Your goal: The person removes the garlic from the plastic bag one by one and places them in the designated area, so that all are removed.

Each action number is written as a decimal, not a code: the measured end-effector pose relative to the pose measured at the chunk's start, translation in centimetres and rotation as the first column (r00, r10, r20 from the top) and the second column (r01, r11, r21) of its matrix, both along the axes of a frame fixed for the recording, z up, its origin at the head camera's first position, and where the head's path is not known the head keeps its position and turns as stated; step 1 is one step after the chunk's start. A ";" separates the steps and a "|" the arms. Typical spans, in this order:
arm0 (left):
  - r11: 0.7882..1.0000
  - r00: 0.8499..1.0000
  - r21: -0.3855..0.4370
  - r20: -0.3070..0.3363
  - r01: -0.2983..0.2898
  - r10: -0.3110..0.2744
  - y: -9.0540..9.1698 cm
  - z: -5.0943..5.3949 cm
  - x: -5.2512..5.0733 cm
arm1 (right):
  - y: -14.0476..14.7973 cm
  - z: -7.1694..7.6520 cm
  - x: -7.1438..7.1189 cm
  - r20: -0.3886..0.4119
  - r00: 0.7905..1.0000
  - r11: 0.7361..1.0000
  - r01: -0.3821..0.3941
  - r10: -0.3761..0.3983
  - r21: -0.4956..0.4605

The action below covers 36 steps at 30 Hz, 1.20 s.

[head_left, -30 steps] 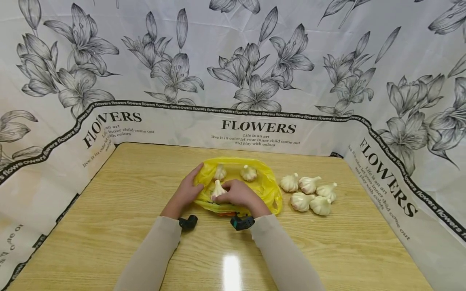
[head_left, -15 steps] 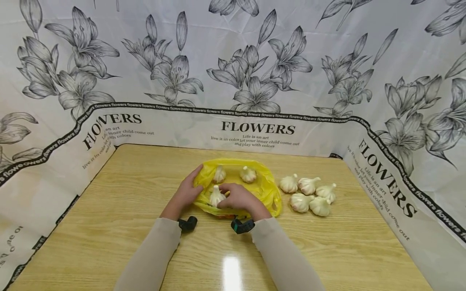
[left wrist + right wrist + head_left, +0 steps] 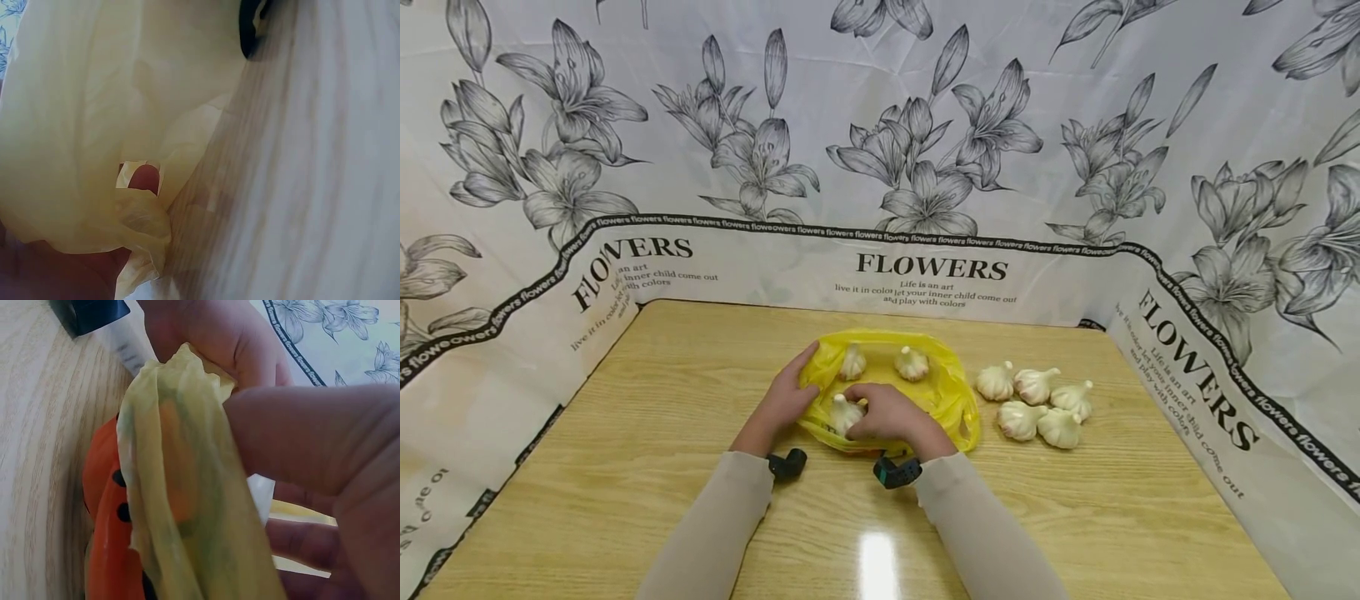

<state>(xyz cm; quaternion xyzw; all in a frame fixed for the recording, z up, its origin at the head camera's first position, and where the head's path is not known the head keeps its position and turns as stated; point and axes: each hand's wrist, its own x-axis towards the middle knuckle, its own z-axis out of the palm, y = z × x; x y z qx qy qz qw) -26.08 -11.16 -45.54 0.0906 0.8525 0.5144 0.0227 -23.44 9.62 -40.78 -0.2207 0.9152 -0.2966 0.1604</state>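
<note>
A yellow plastic bag (image 3: pixel 953 379) lies with its mouth spread on the table in the head view. My left hand (image 3: pixel 786 398) grips its left rim, with the thumb on the inner side; the left wrist view shows a fingertip (image 3: pixel 145 178) against the thin plastic (image 3: pixel 75 137). Inside the bag, my right hand (image 3: pixel 891 412) holds a white garlic bulb (image 3: pixel 842 415) near the front left. Two more garlic bulbs stand behind it, one at the back left (image 3: pixel 852 363) and one at the back middle (image 3: pixel 912 364). In the right wrist view the bag's front edge (image 3: pixel 187 456) partly hides the fingers.
Several garlic bulbs (image 3: pixel 1018 419) sit grouped on the wooden table (image 3: pixel 662 433) right of the bag. An orange part with black dots (image 3: pixel 103 487) shows at the bag's front. Floral cloth walls (image 3: pixel 932 275) enclose the table's back and sides.
My right hand has lowered the garlic bulb toward the bag's bottom, and its stem now sits lower beside the fingers. The left hand keeps its place on the rim.
</note>
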 end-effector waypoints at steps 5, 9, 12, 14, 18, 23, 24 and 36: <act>1.000 1.000 -0.007 -0.002 0.000 0.000 0.0 -0.1 -0.1 | 0.5 0.1 0.0 -0.028 0.999 0.999 0.032 -0.032 0.002; 1.000 1.000 -0.013 -0.017 0.001 -0.001 0.0 -0.2 -0.2 | 1.1 0.1 -0.1 -0.064 0.997 0.999 0.048 -0.050 -0.022; 1.000 1.000 -0.012 -0.019 -0.003 0.003 0.0 -0.2 -0.2 | 1.6 0.0 0.0 -0.094 0.993 0.997 0.066 -0.070 -0.046; 1.000 1.000 -0.011 -0.022 -0.002 0.002 0.0 -0.3 -0.2 | 1.8 0.0 0.0 -0.106 0.990 0.994 0.085 -0.091 -0.063; 1.000 1.000 -0.012 -0.030 0.002 -0.003 -0.1 -0.3 -0.2 | 2.4 0.1 0.2 -0.114 0.985 0.989 0.120 -0.130 -0.091; 1.000 0.999 -0.015 -0.034 0.006 -0.006 0.0 -0.3 -0.2 | 3.1 0.2 0.4 -0.122 0.982 0.985 0.134 -0.147 -0.105; 1.000 0.999 -0.013 -0.033 0.007 -0.007 0.0 -0.3 -0.2 | 3.2 0.2 0.4 -0.124 0.981 0.985 0.133 -0.146 -0.107; 1.000 1.000 0.001 -0.030 0.007 -0.007 -0.1 -0.5 -0.2 | 5.2 0.9 1.1 -0.149 0.972 0.981 0.166 -0.180 -0.104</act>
